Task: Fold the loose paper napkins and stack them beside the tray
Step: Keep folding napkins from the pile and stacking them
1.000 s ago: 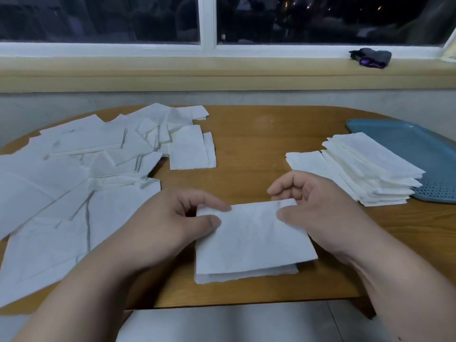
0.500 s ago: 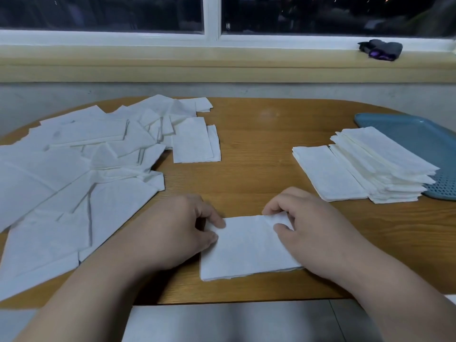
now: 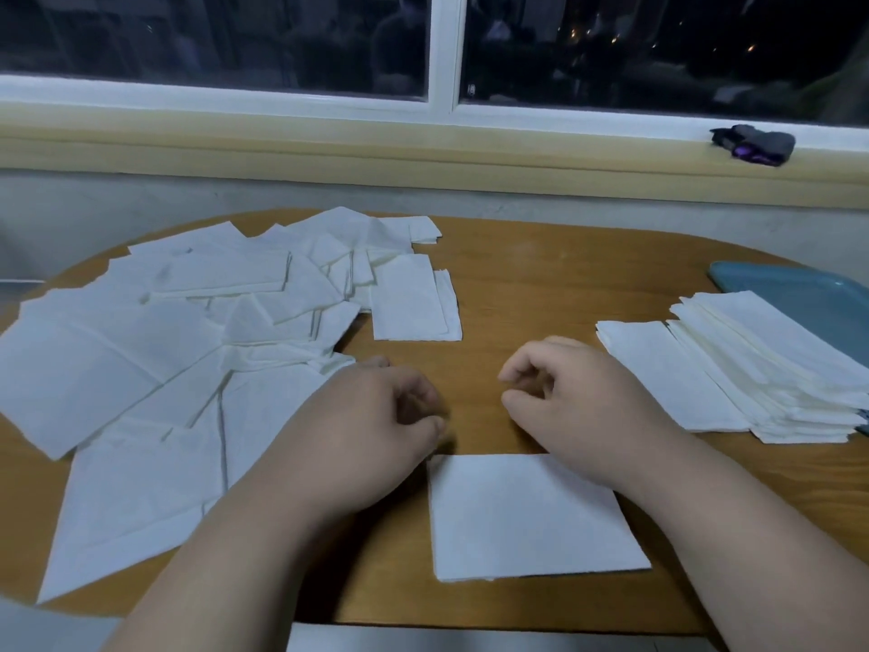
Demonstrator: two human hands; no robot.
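A folded white napkin (image 3: 531, 515) lies flat near the front edge of the wooden table (image 3: 541, 284). My left hand (image 3: 371, 425) and my right hand (image 3: 578, 397) hover just beyond the napkin's far edge. Their fingers are loosely curled and neither hand holds anything. At the right stands a stack of folded napkins (image 3: 771, 369), next to the blue tray (image 3: 799, 294). Several loose unfolded napkins (image 3: 164, 360) cover the left half of the table.
A folded napkin pair (image 3: 409, 303) lies at the right edge of the loose pile. A dark cloth (image 3: 752, 143) sits on the window sill at the back right. Bare wood shows between the pile and the stack.
Both hands let go of the folded napkin and moved away from me, past its far edge. The napkin now lies flat on its own.
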